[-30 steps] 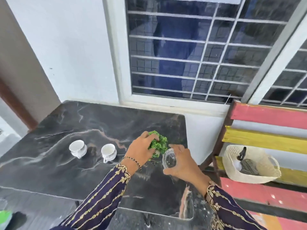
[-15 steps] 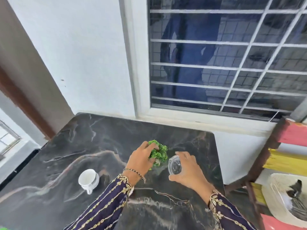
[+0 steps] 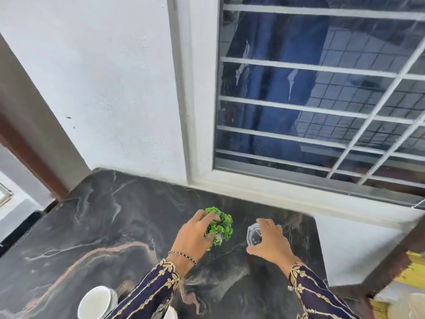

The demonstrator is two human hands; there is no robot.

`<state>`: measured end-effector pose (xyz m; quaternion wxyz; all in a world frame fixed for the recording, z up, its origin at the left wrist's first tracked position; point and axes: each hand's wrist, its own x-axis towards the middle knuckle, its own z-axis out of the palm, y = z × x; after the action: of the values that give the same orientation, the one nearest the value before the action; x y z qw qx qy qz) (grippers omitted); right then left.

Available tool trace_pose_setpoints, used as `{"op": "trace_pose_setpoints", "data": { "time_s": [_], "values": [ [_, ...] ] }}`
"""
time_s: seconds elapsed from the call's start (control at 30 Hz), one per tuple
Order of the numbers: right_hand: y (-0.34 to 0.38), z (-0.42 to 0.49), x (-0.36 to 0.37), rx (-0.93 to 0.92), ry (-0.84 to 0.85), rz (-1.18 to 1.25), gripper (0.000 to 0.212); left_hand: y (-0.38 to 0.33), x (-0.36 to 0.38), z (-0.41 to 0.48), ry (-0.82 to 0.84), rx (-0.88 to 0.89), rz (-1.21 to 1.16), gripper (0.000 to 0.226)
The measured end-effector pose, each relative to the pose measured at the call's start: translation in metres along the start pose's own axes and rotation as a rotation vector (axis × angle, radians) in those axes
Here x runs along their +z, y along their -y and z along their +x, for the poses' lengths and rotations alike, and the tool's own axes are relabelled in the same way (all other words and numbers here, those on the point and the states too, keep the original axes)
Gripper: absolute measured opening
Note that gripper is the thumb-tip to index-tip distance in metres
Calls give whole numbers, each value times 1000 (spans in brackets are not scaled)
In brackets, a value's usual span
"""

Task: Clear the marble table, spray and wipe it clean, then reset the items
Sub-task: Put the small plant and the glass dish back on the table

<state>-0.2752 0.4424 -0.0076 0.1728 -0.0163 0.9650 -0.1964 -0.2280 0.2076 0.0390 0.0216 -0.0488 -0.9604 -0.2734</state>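
Note:
On the dark marble table (image 3: 110, 217), my left hand (image 3: 193, 236) grips a small green artificial plant (image 3: 220, 225) near the table's far middle. To its right, my right hand (image 3: 269, 242) holds a clear glass (image 3: 254, 234) from above, fingers curled over its rim. I cannot tell whether plant and glass touch the tabletop. A white cup (image 3: 97, 303) stands at the near edge, left of my left sleeve; my left arm hides whatever is behind it.
The table's far edge meets a white wall and a barred window (image 3: 322, 100). At the right, past the table's edge, a colourful slatted bench (image 3: 411, 270) shows yellow paint. A brown door frame (image 3: 30, 155) stands at the left.
The camera has tilted up and moved closer. My two hands have spread apart, the glass shifting right of the plant. Only one white cup stays in view; the basket has left the frame.

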Motion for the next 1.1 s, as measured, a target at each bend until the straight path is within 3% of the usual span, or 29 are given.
{"op": "trace_pose_setpoints", "data": {
  "time_s": [0.43, 0.6, 0.83, 1.1],
  "values": [
    [-13, 32, 5, 62, -27, 24, 98, 20, 4, 10, 19, -15, -8, 44],
    [3, 23, 7, -32, -102, -83, 78, 22, -4, 0, -9, -32, -10, 43],
    [73, 5, 34, -209, 28, 101, 61, 48, -33, -14, -71, -92, -34, 43],
    [205, 11, 84, -252, 164, 482, 59, 130, -80, -19, -103, -130, -24, 44]
  ]
}}
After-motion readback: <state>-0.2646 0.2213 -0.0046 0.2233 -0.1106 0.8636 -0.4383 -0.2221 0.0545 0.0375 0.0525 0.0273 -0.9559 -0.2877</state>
